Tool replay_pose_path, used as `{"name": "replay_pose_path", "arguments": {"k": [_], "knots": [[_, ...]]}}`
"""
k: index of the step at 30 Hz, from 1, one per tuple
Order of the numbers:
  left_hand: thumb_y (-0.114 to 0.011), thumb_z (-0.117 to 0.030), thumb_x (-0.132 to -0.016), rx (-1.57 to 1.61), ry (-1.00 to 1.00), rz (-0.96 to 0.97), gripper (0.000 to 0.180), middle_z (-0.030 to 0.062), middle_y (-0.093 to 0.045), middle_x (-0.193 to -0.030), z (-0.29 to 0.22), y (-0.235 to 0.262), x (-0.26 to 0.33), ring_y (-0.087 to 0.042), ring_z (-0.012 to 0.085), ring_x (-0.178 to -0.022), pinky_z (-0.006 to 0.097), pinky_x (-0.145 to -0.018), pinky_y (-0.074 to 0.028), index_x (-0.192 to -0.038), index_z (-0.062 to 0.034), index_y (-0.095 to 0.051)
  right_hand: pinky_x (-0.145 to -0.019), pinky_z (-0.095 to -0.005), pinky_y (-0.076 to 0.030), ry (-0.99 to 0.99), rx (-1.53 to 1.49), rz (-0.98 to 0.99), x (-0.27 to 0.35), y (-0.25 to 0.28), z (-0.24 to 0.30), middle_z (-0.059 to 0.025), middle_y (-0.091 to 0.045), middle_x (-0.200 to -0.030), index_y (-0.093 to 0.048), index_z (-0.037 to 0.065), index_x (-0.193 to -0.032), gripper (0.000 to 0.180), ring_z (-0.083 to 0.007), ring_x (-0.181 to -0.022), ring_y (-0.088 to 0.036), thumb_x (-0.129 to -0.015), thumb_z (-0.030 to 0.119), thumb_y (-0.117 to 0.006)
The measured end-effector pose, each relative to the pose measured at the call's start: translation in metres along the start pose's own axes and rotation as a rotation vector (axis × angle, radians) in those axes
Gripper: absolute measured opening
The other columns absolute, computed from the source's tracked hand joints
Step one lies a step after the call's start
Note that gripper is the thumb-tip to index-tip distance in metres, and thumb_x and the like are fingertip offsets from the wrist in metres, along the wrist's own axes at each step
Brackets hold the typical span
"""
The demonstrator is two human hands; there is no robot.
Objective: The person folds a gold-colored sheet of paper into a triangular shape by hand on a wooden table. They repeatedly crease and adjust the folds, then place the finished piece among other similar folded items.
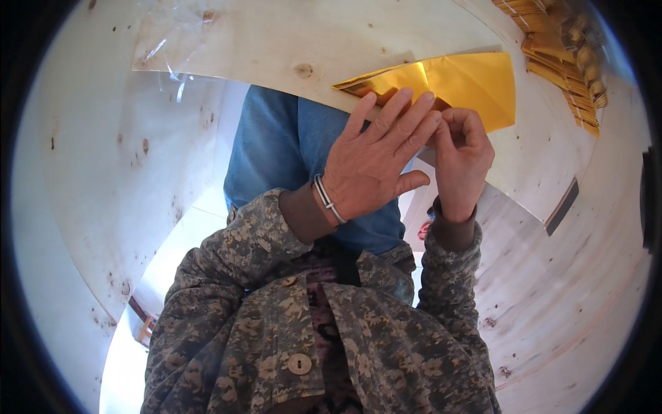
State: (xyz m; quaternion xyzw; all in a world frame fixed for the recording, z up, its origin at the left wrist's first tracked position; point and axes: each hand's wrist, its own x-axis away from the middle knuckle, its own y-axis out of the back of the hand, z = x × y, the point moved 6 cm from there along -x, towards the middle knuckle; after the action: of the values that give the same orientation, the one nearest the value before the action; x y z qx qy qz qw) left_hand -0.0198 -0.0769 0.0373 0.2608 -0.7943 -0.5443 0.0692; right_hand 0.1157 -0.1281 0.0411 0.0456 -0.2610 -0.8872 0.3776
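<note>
A sheet of shiny gold foil paper, folded over with a pointed left end, lies at the near edge of the wooden board. My left hand stretches its fingers flat, their tips over the paper's near edge; the thumb stands apart. Close to the left fingertips, my right hand is closed, with thumb and forefinger pinching at the near edge of the gold paper. The exact pinch point is partly hidden behind the fingers.
A pile of folded gold paper pieces sits at the far right. Crumpled clear plastic lies at the far left, its strips hanging over the board's edge. A dark flat strip is at the board's right corner. Pale wooden panels surround me.
</note>
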Motion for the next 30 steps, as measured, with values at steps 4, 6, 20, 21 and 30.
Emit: {"name": "replay_pose_path", "arguments": {"k": [4,6,20,21,30], "knots": [[-0.036,-0.068,-0.097,-0.009,0.037,0.034,0.078,0.0061,-0.035,-0.162,0.007,-0.005,-0.005,-0.03,0.026,-0.15,0.05,-0.122,-0.016,-0.154,-0.0151,-0.042,-0.07,-0.0268,-0.056,0.004,-0.014,-0.032,0.0,-0.001,-0.002,-0.0084,-0.07,-0.087,-0.066,-0.001,-0.093,0.006,-0.0131,-0.075,-0.069,-0.088,-0.001,-0.071],[-0.036,-0.069,-0.096,0.006,0.042,0.056,0.079,0.0056,-0.034,-0.162,0.011,-0.008,-0.006,-0.029,0.0258,-0.15,0.05,-0.123,-0.015,-0.154,-0.0156,-0.041,-0.07,-0.0261,-0.056,0.029,-0.062,-0.05,0.0,-0.004,-0.004,-0.008,-0.071,-0.087,-0.066,-0.001,-0.092,0.006,-0.0124,-0.075,-0.068,-0.088,-0.001,-0.071],[-0.03,-0.074,-0.094,-0.137,0.045,0.088,0.083,0.0031,-0.033,-0.162,0.013,-0.017,-0.008,-0.027,0.0237,-0.151,0.048,-0.124,-0.012,-0.154,-0.0175,-0.042,-0.071,-0.0236,-0.055,-0.006,-0.038,-0.021,-0.004,-0.004,-0.004,-0.0075,-0.073,-0.09,-0.065,0.0,-0.092,0.006,-0.0086,-0.075,-0.067,-0.089,-0.002,-0.07],[-0.03,-0.074,-0.094,-0.14,0.043,0.086,0.083,0.0032,-0.033,-0.162,0.013,-0.017,-0.008,-0.027,0.0237,-0.151,0.048,-0.124,-0.011,-0.154,-0.0174,-0.042,-0.071,-0.0236,-0.055,-0.009,-0.038,-0.022,-0.004,-0.004,-0.005,-0.0076,-0.073,-0.09,-0.065,0.0,-0.092,0.006,-0.0085,-0.075,-0.067,-0.089,-0.001,-0.07],[-0.03,-0.072,-0.096,-0.15,0.039,0.102,0.08,0.0043,-0.033,-0.163,0.013,-0.019,-0.008,-0.026,0.0251,-0.152,0.05,-0.124,-0.011,-0.153,-0.017,-0.042,-0.072,-0.0238,-0.055,0.009,0.015,-0.033,-0.005,-0.005,-0.005,-0.0078,-0.073,-0.09,-0.065,0.0,-0.092,0.006,-0.0092,-0.076,-0.068,-0.089,-0.001,-0.07]]}}
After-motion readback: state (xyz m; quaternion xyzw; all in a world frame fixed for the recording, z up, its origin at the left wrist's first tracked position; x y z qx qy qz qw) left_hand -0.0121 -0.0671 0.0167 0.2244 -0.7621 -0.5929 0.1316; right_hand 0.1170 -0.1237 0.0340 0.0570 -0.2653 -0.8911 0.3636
